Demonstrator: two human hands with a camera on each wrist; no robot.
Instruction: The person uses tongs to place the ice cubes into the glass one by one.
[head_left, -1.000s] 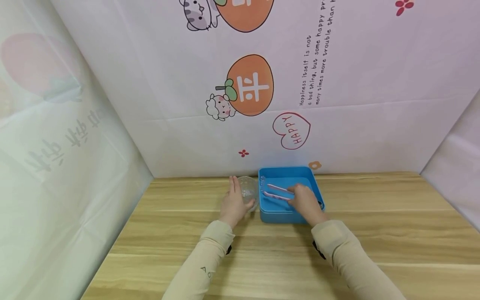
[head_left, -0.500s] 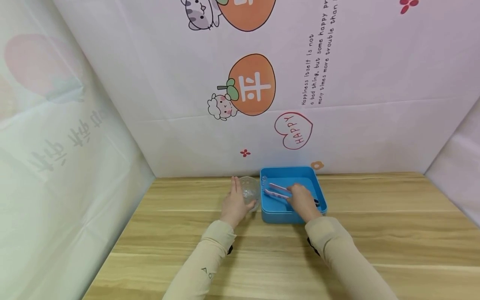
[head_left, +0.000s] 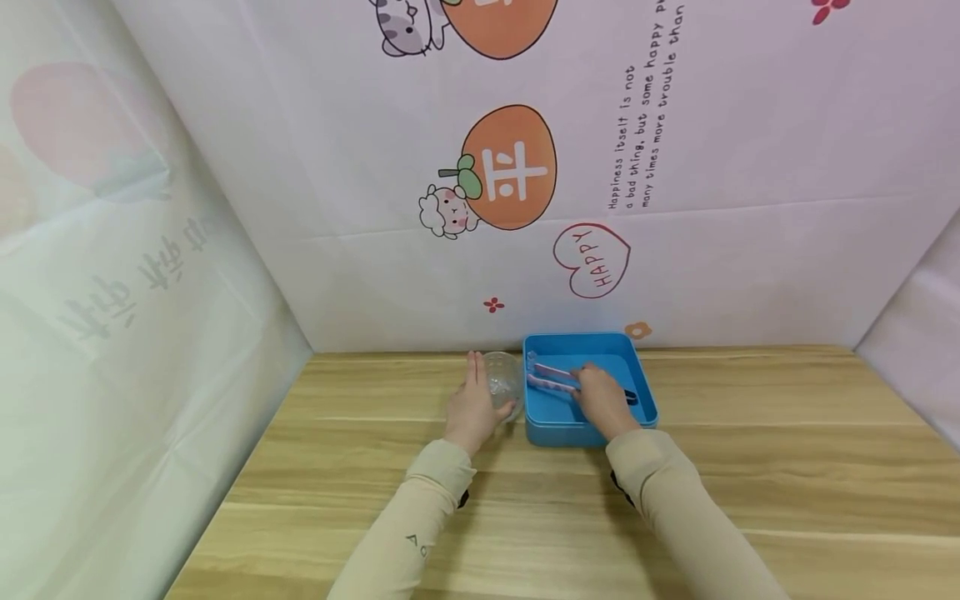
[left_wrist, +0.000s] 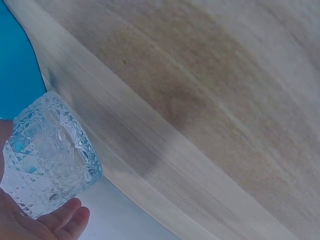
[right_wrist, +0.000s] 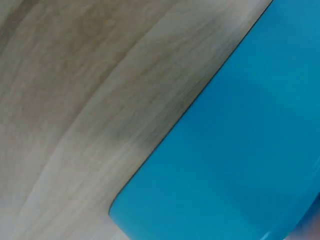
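In the head view my left hand point(head_left: 474, 410) holds a clear cut-glass cup point(head_left: 504, 382) on the table, fingers along its left side and thumb at its front. The left wrist view shows the faceted cup point(left_wrist: 55, 155) between thumb and fingers. My right hand point(head_left: 602, 402) pinches pink tongs point(head_left: 552, 384) over the blue box point(head_left: 577, 434). The two tong arms stand apart, tips near the box's left wall. Small clear pieces point(head_left: 532, 358) lie by that wall; whether the tips touch any, I cannot tell. Past the right hand a dark piece point(head_left: 632, 397) shows.
The wooden table point(head_left: 720, 467) meets a printed white cloth backdrop point(head_left: 375, 283) just behind the box and cup. Another white sheet point(head_left: 150, 358) hangs at the left. The cup stands close against the box's left side.
My right hand and the tongs have shifted left relative to the box, with the tips now nearer its left wall. The left hand keeps its hold on the cup. The head view has drifted slightly.
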